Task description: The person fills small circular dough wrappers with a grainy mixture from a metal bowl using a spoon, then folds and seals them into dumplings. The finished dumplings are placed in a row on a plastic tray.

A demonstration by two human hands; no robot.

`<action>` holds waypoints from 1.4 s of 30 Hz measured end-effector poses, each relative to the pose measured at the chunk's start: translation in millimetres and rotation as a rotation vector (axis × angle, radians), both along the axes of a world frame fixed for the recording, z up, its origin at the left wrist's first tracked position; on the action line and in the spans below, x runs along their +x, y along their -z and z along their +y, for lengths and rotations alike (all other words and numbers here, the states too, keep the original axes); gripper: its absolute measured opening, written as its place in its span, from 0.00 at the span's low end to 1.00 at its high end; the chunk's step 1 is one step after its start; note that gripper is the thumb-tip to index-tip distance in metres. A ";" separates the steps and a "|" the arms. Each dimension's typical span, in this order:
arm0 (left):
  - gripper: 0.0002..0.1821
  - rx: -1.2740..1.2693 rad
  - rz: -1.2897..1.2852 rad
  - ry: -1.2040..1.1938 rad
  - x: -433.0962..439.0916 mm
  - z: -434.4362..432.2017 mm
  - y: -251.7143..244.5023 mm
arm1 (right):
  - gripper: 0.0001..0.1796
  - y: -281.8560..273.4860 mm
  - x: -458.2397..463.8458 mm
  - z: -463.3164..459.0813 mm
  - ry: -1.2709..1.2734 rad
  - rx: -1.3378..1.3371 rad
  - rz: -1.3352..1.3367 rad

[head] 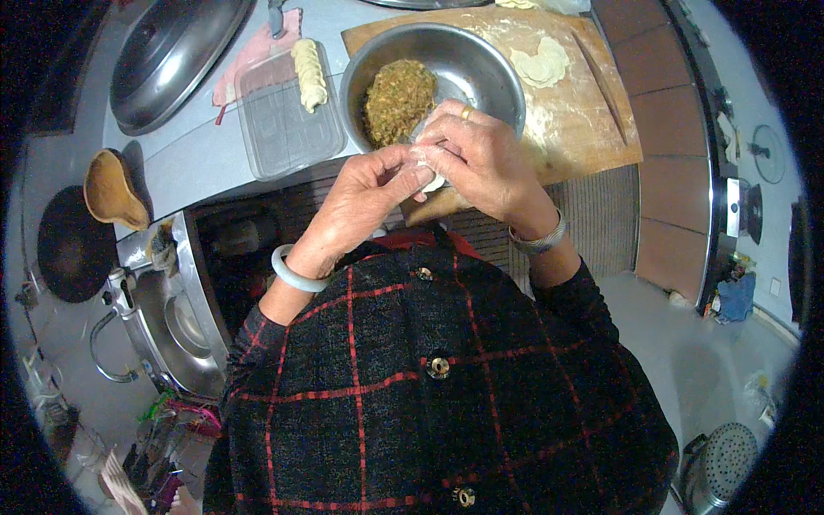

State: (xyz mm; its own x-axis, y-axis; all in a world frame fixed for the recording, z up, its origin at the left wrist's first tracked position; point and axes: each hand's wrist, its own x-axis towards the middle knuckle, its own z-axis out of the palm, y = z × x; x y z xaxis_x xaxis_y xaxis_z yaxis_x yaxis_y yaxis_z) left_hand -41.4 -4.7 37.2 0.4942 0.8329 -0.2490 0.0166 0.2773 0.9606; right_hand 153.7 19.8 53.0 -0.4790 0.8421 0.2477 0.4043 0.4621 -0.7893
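Observation:
Both hands meet just in front of a steel bowl [479,61] and pinch one small dumpling [434,183], mostly hidden by the fingers. My left hand [364,193] grips it from the left, thumb on top. From the right, my right hand [483,158] presses its edge with floury fingers. A mound of minced filling [399,96] lies in the left part of the bowl. To the bowl's left, a row of finished dumplings [309,76] lines one side of a clear plastic tray [283,145]. Round dough wrappers [542,63] lie stacked to its right.
A floured wooden board [573,135] under the bowl carries a thin rolling pin [600,87]. Behind the tray are a pink cloth [257,71] and a large metal lid [170,58]. A gourd ladle [114,190] and a steel sink [183,322] are at the left.

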 end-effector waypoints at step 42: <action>0.14 -0.407 -0.458 -0.264 2.6 -3.9 14.3 | 0.14 29.6 -0.2 -15.3 0.174 -0.090 -0.051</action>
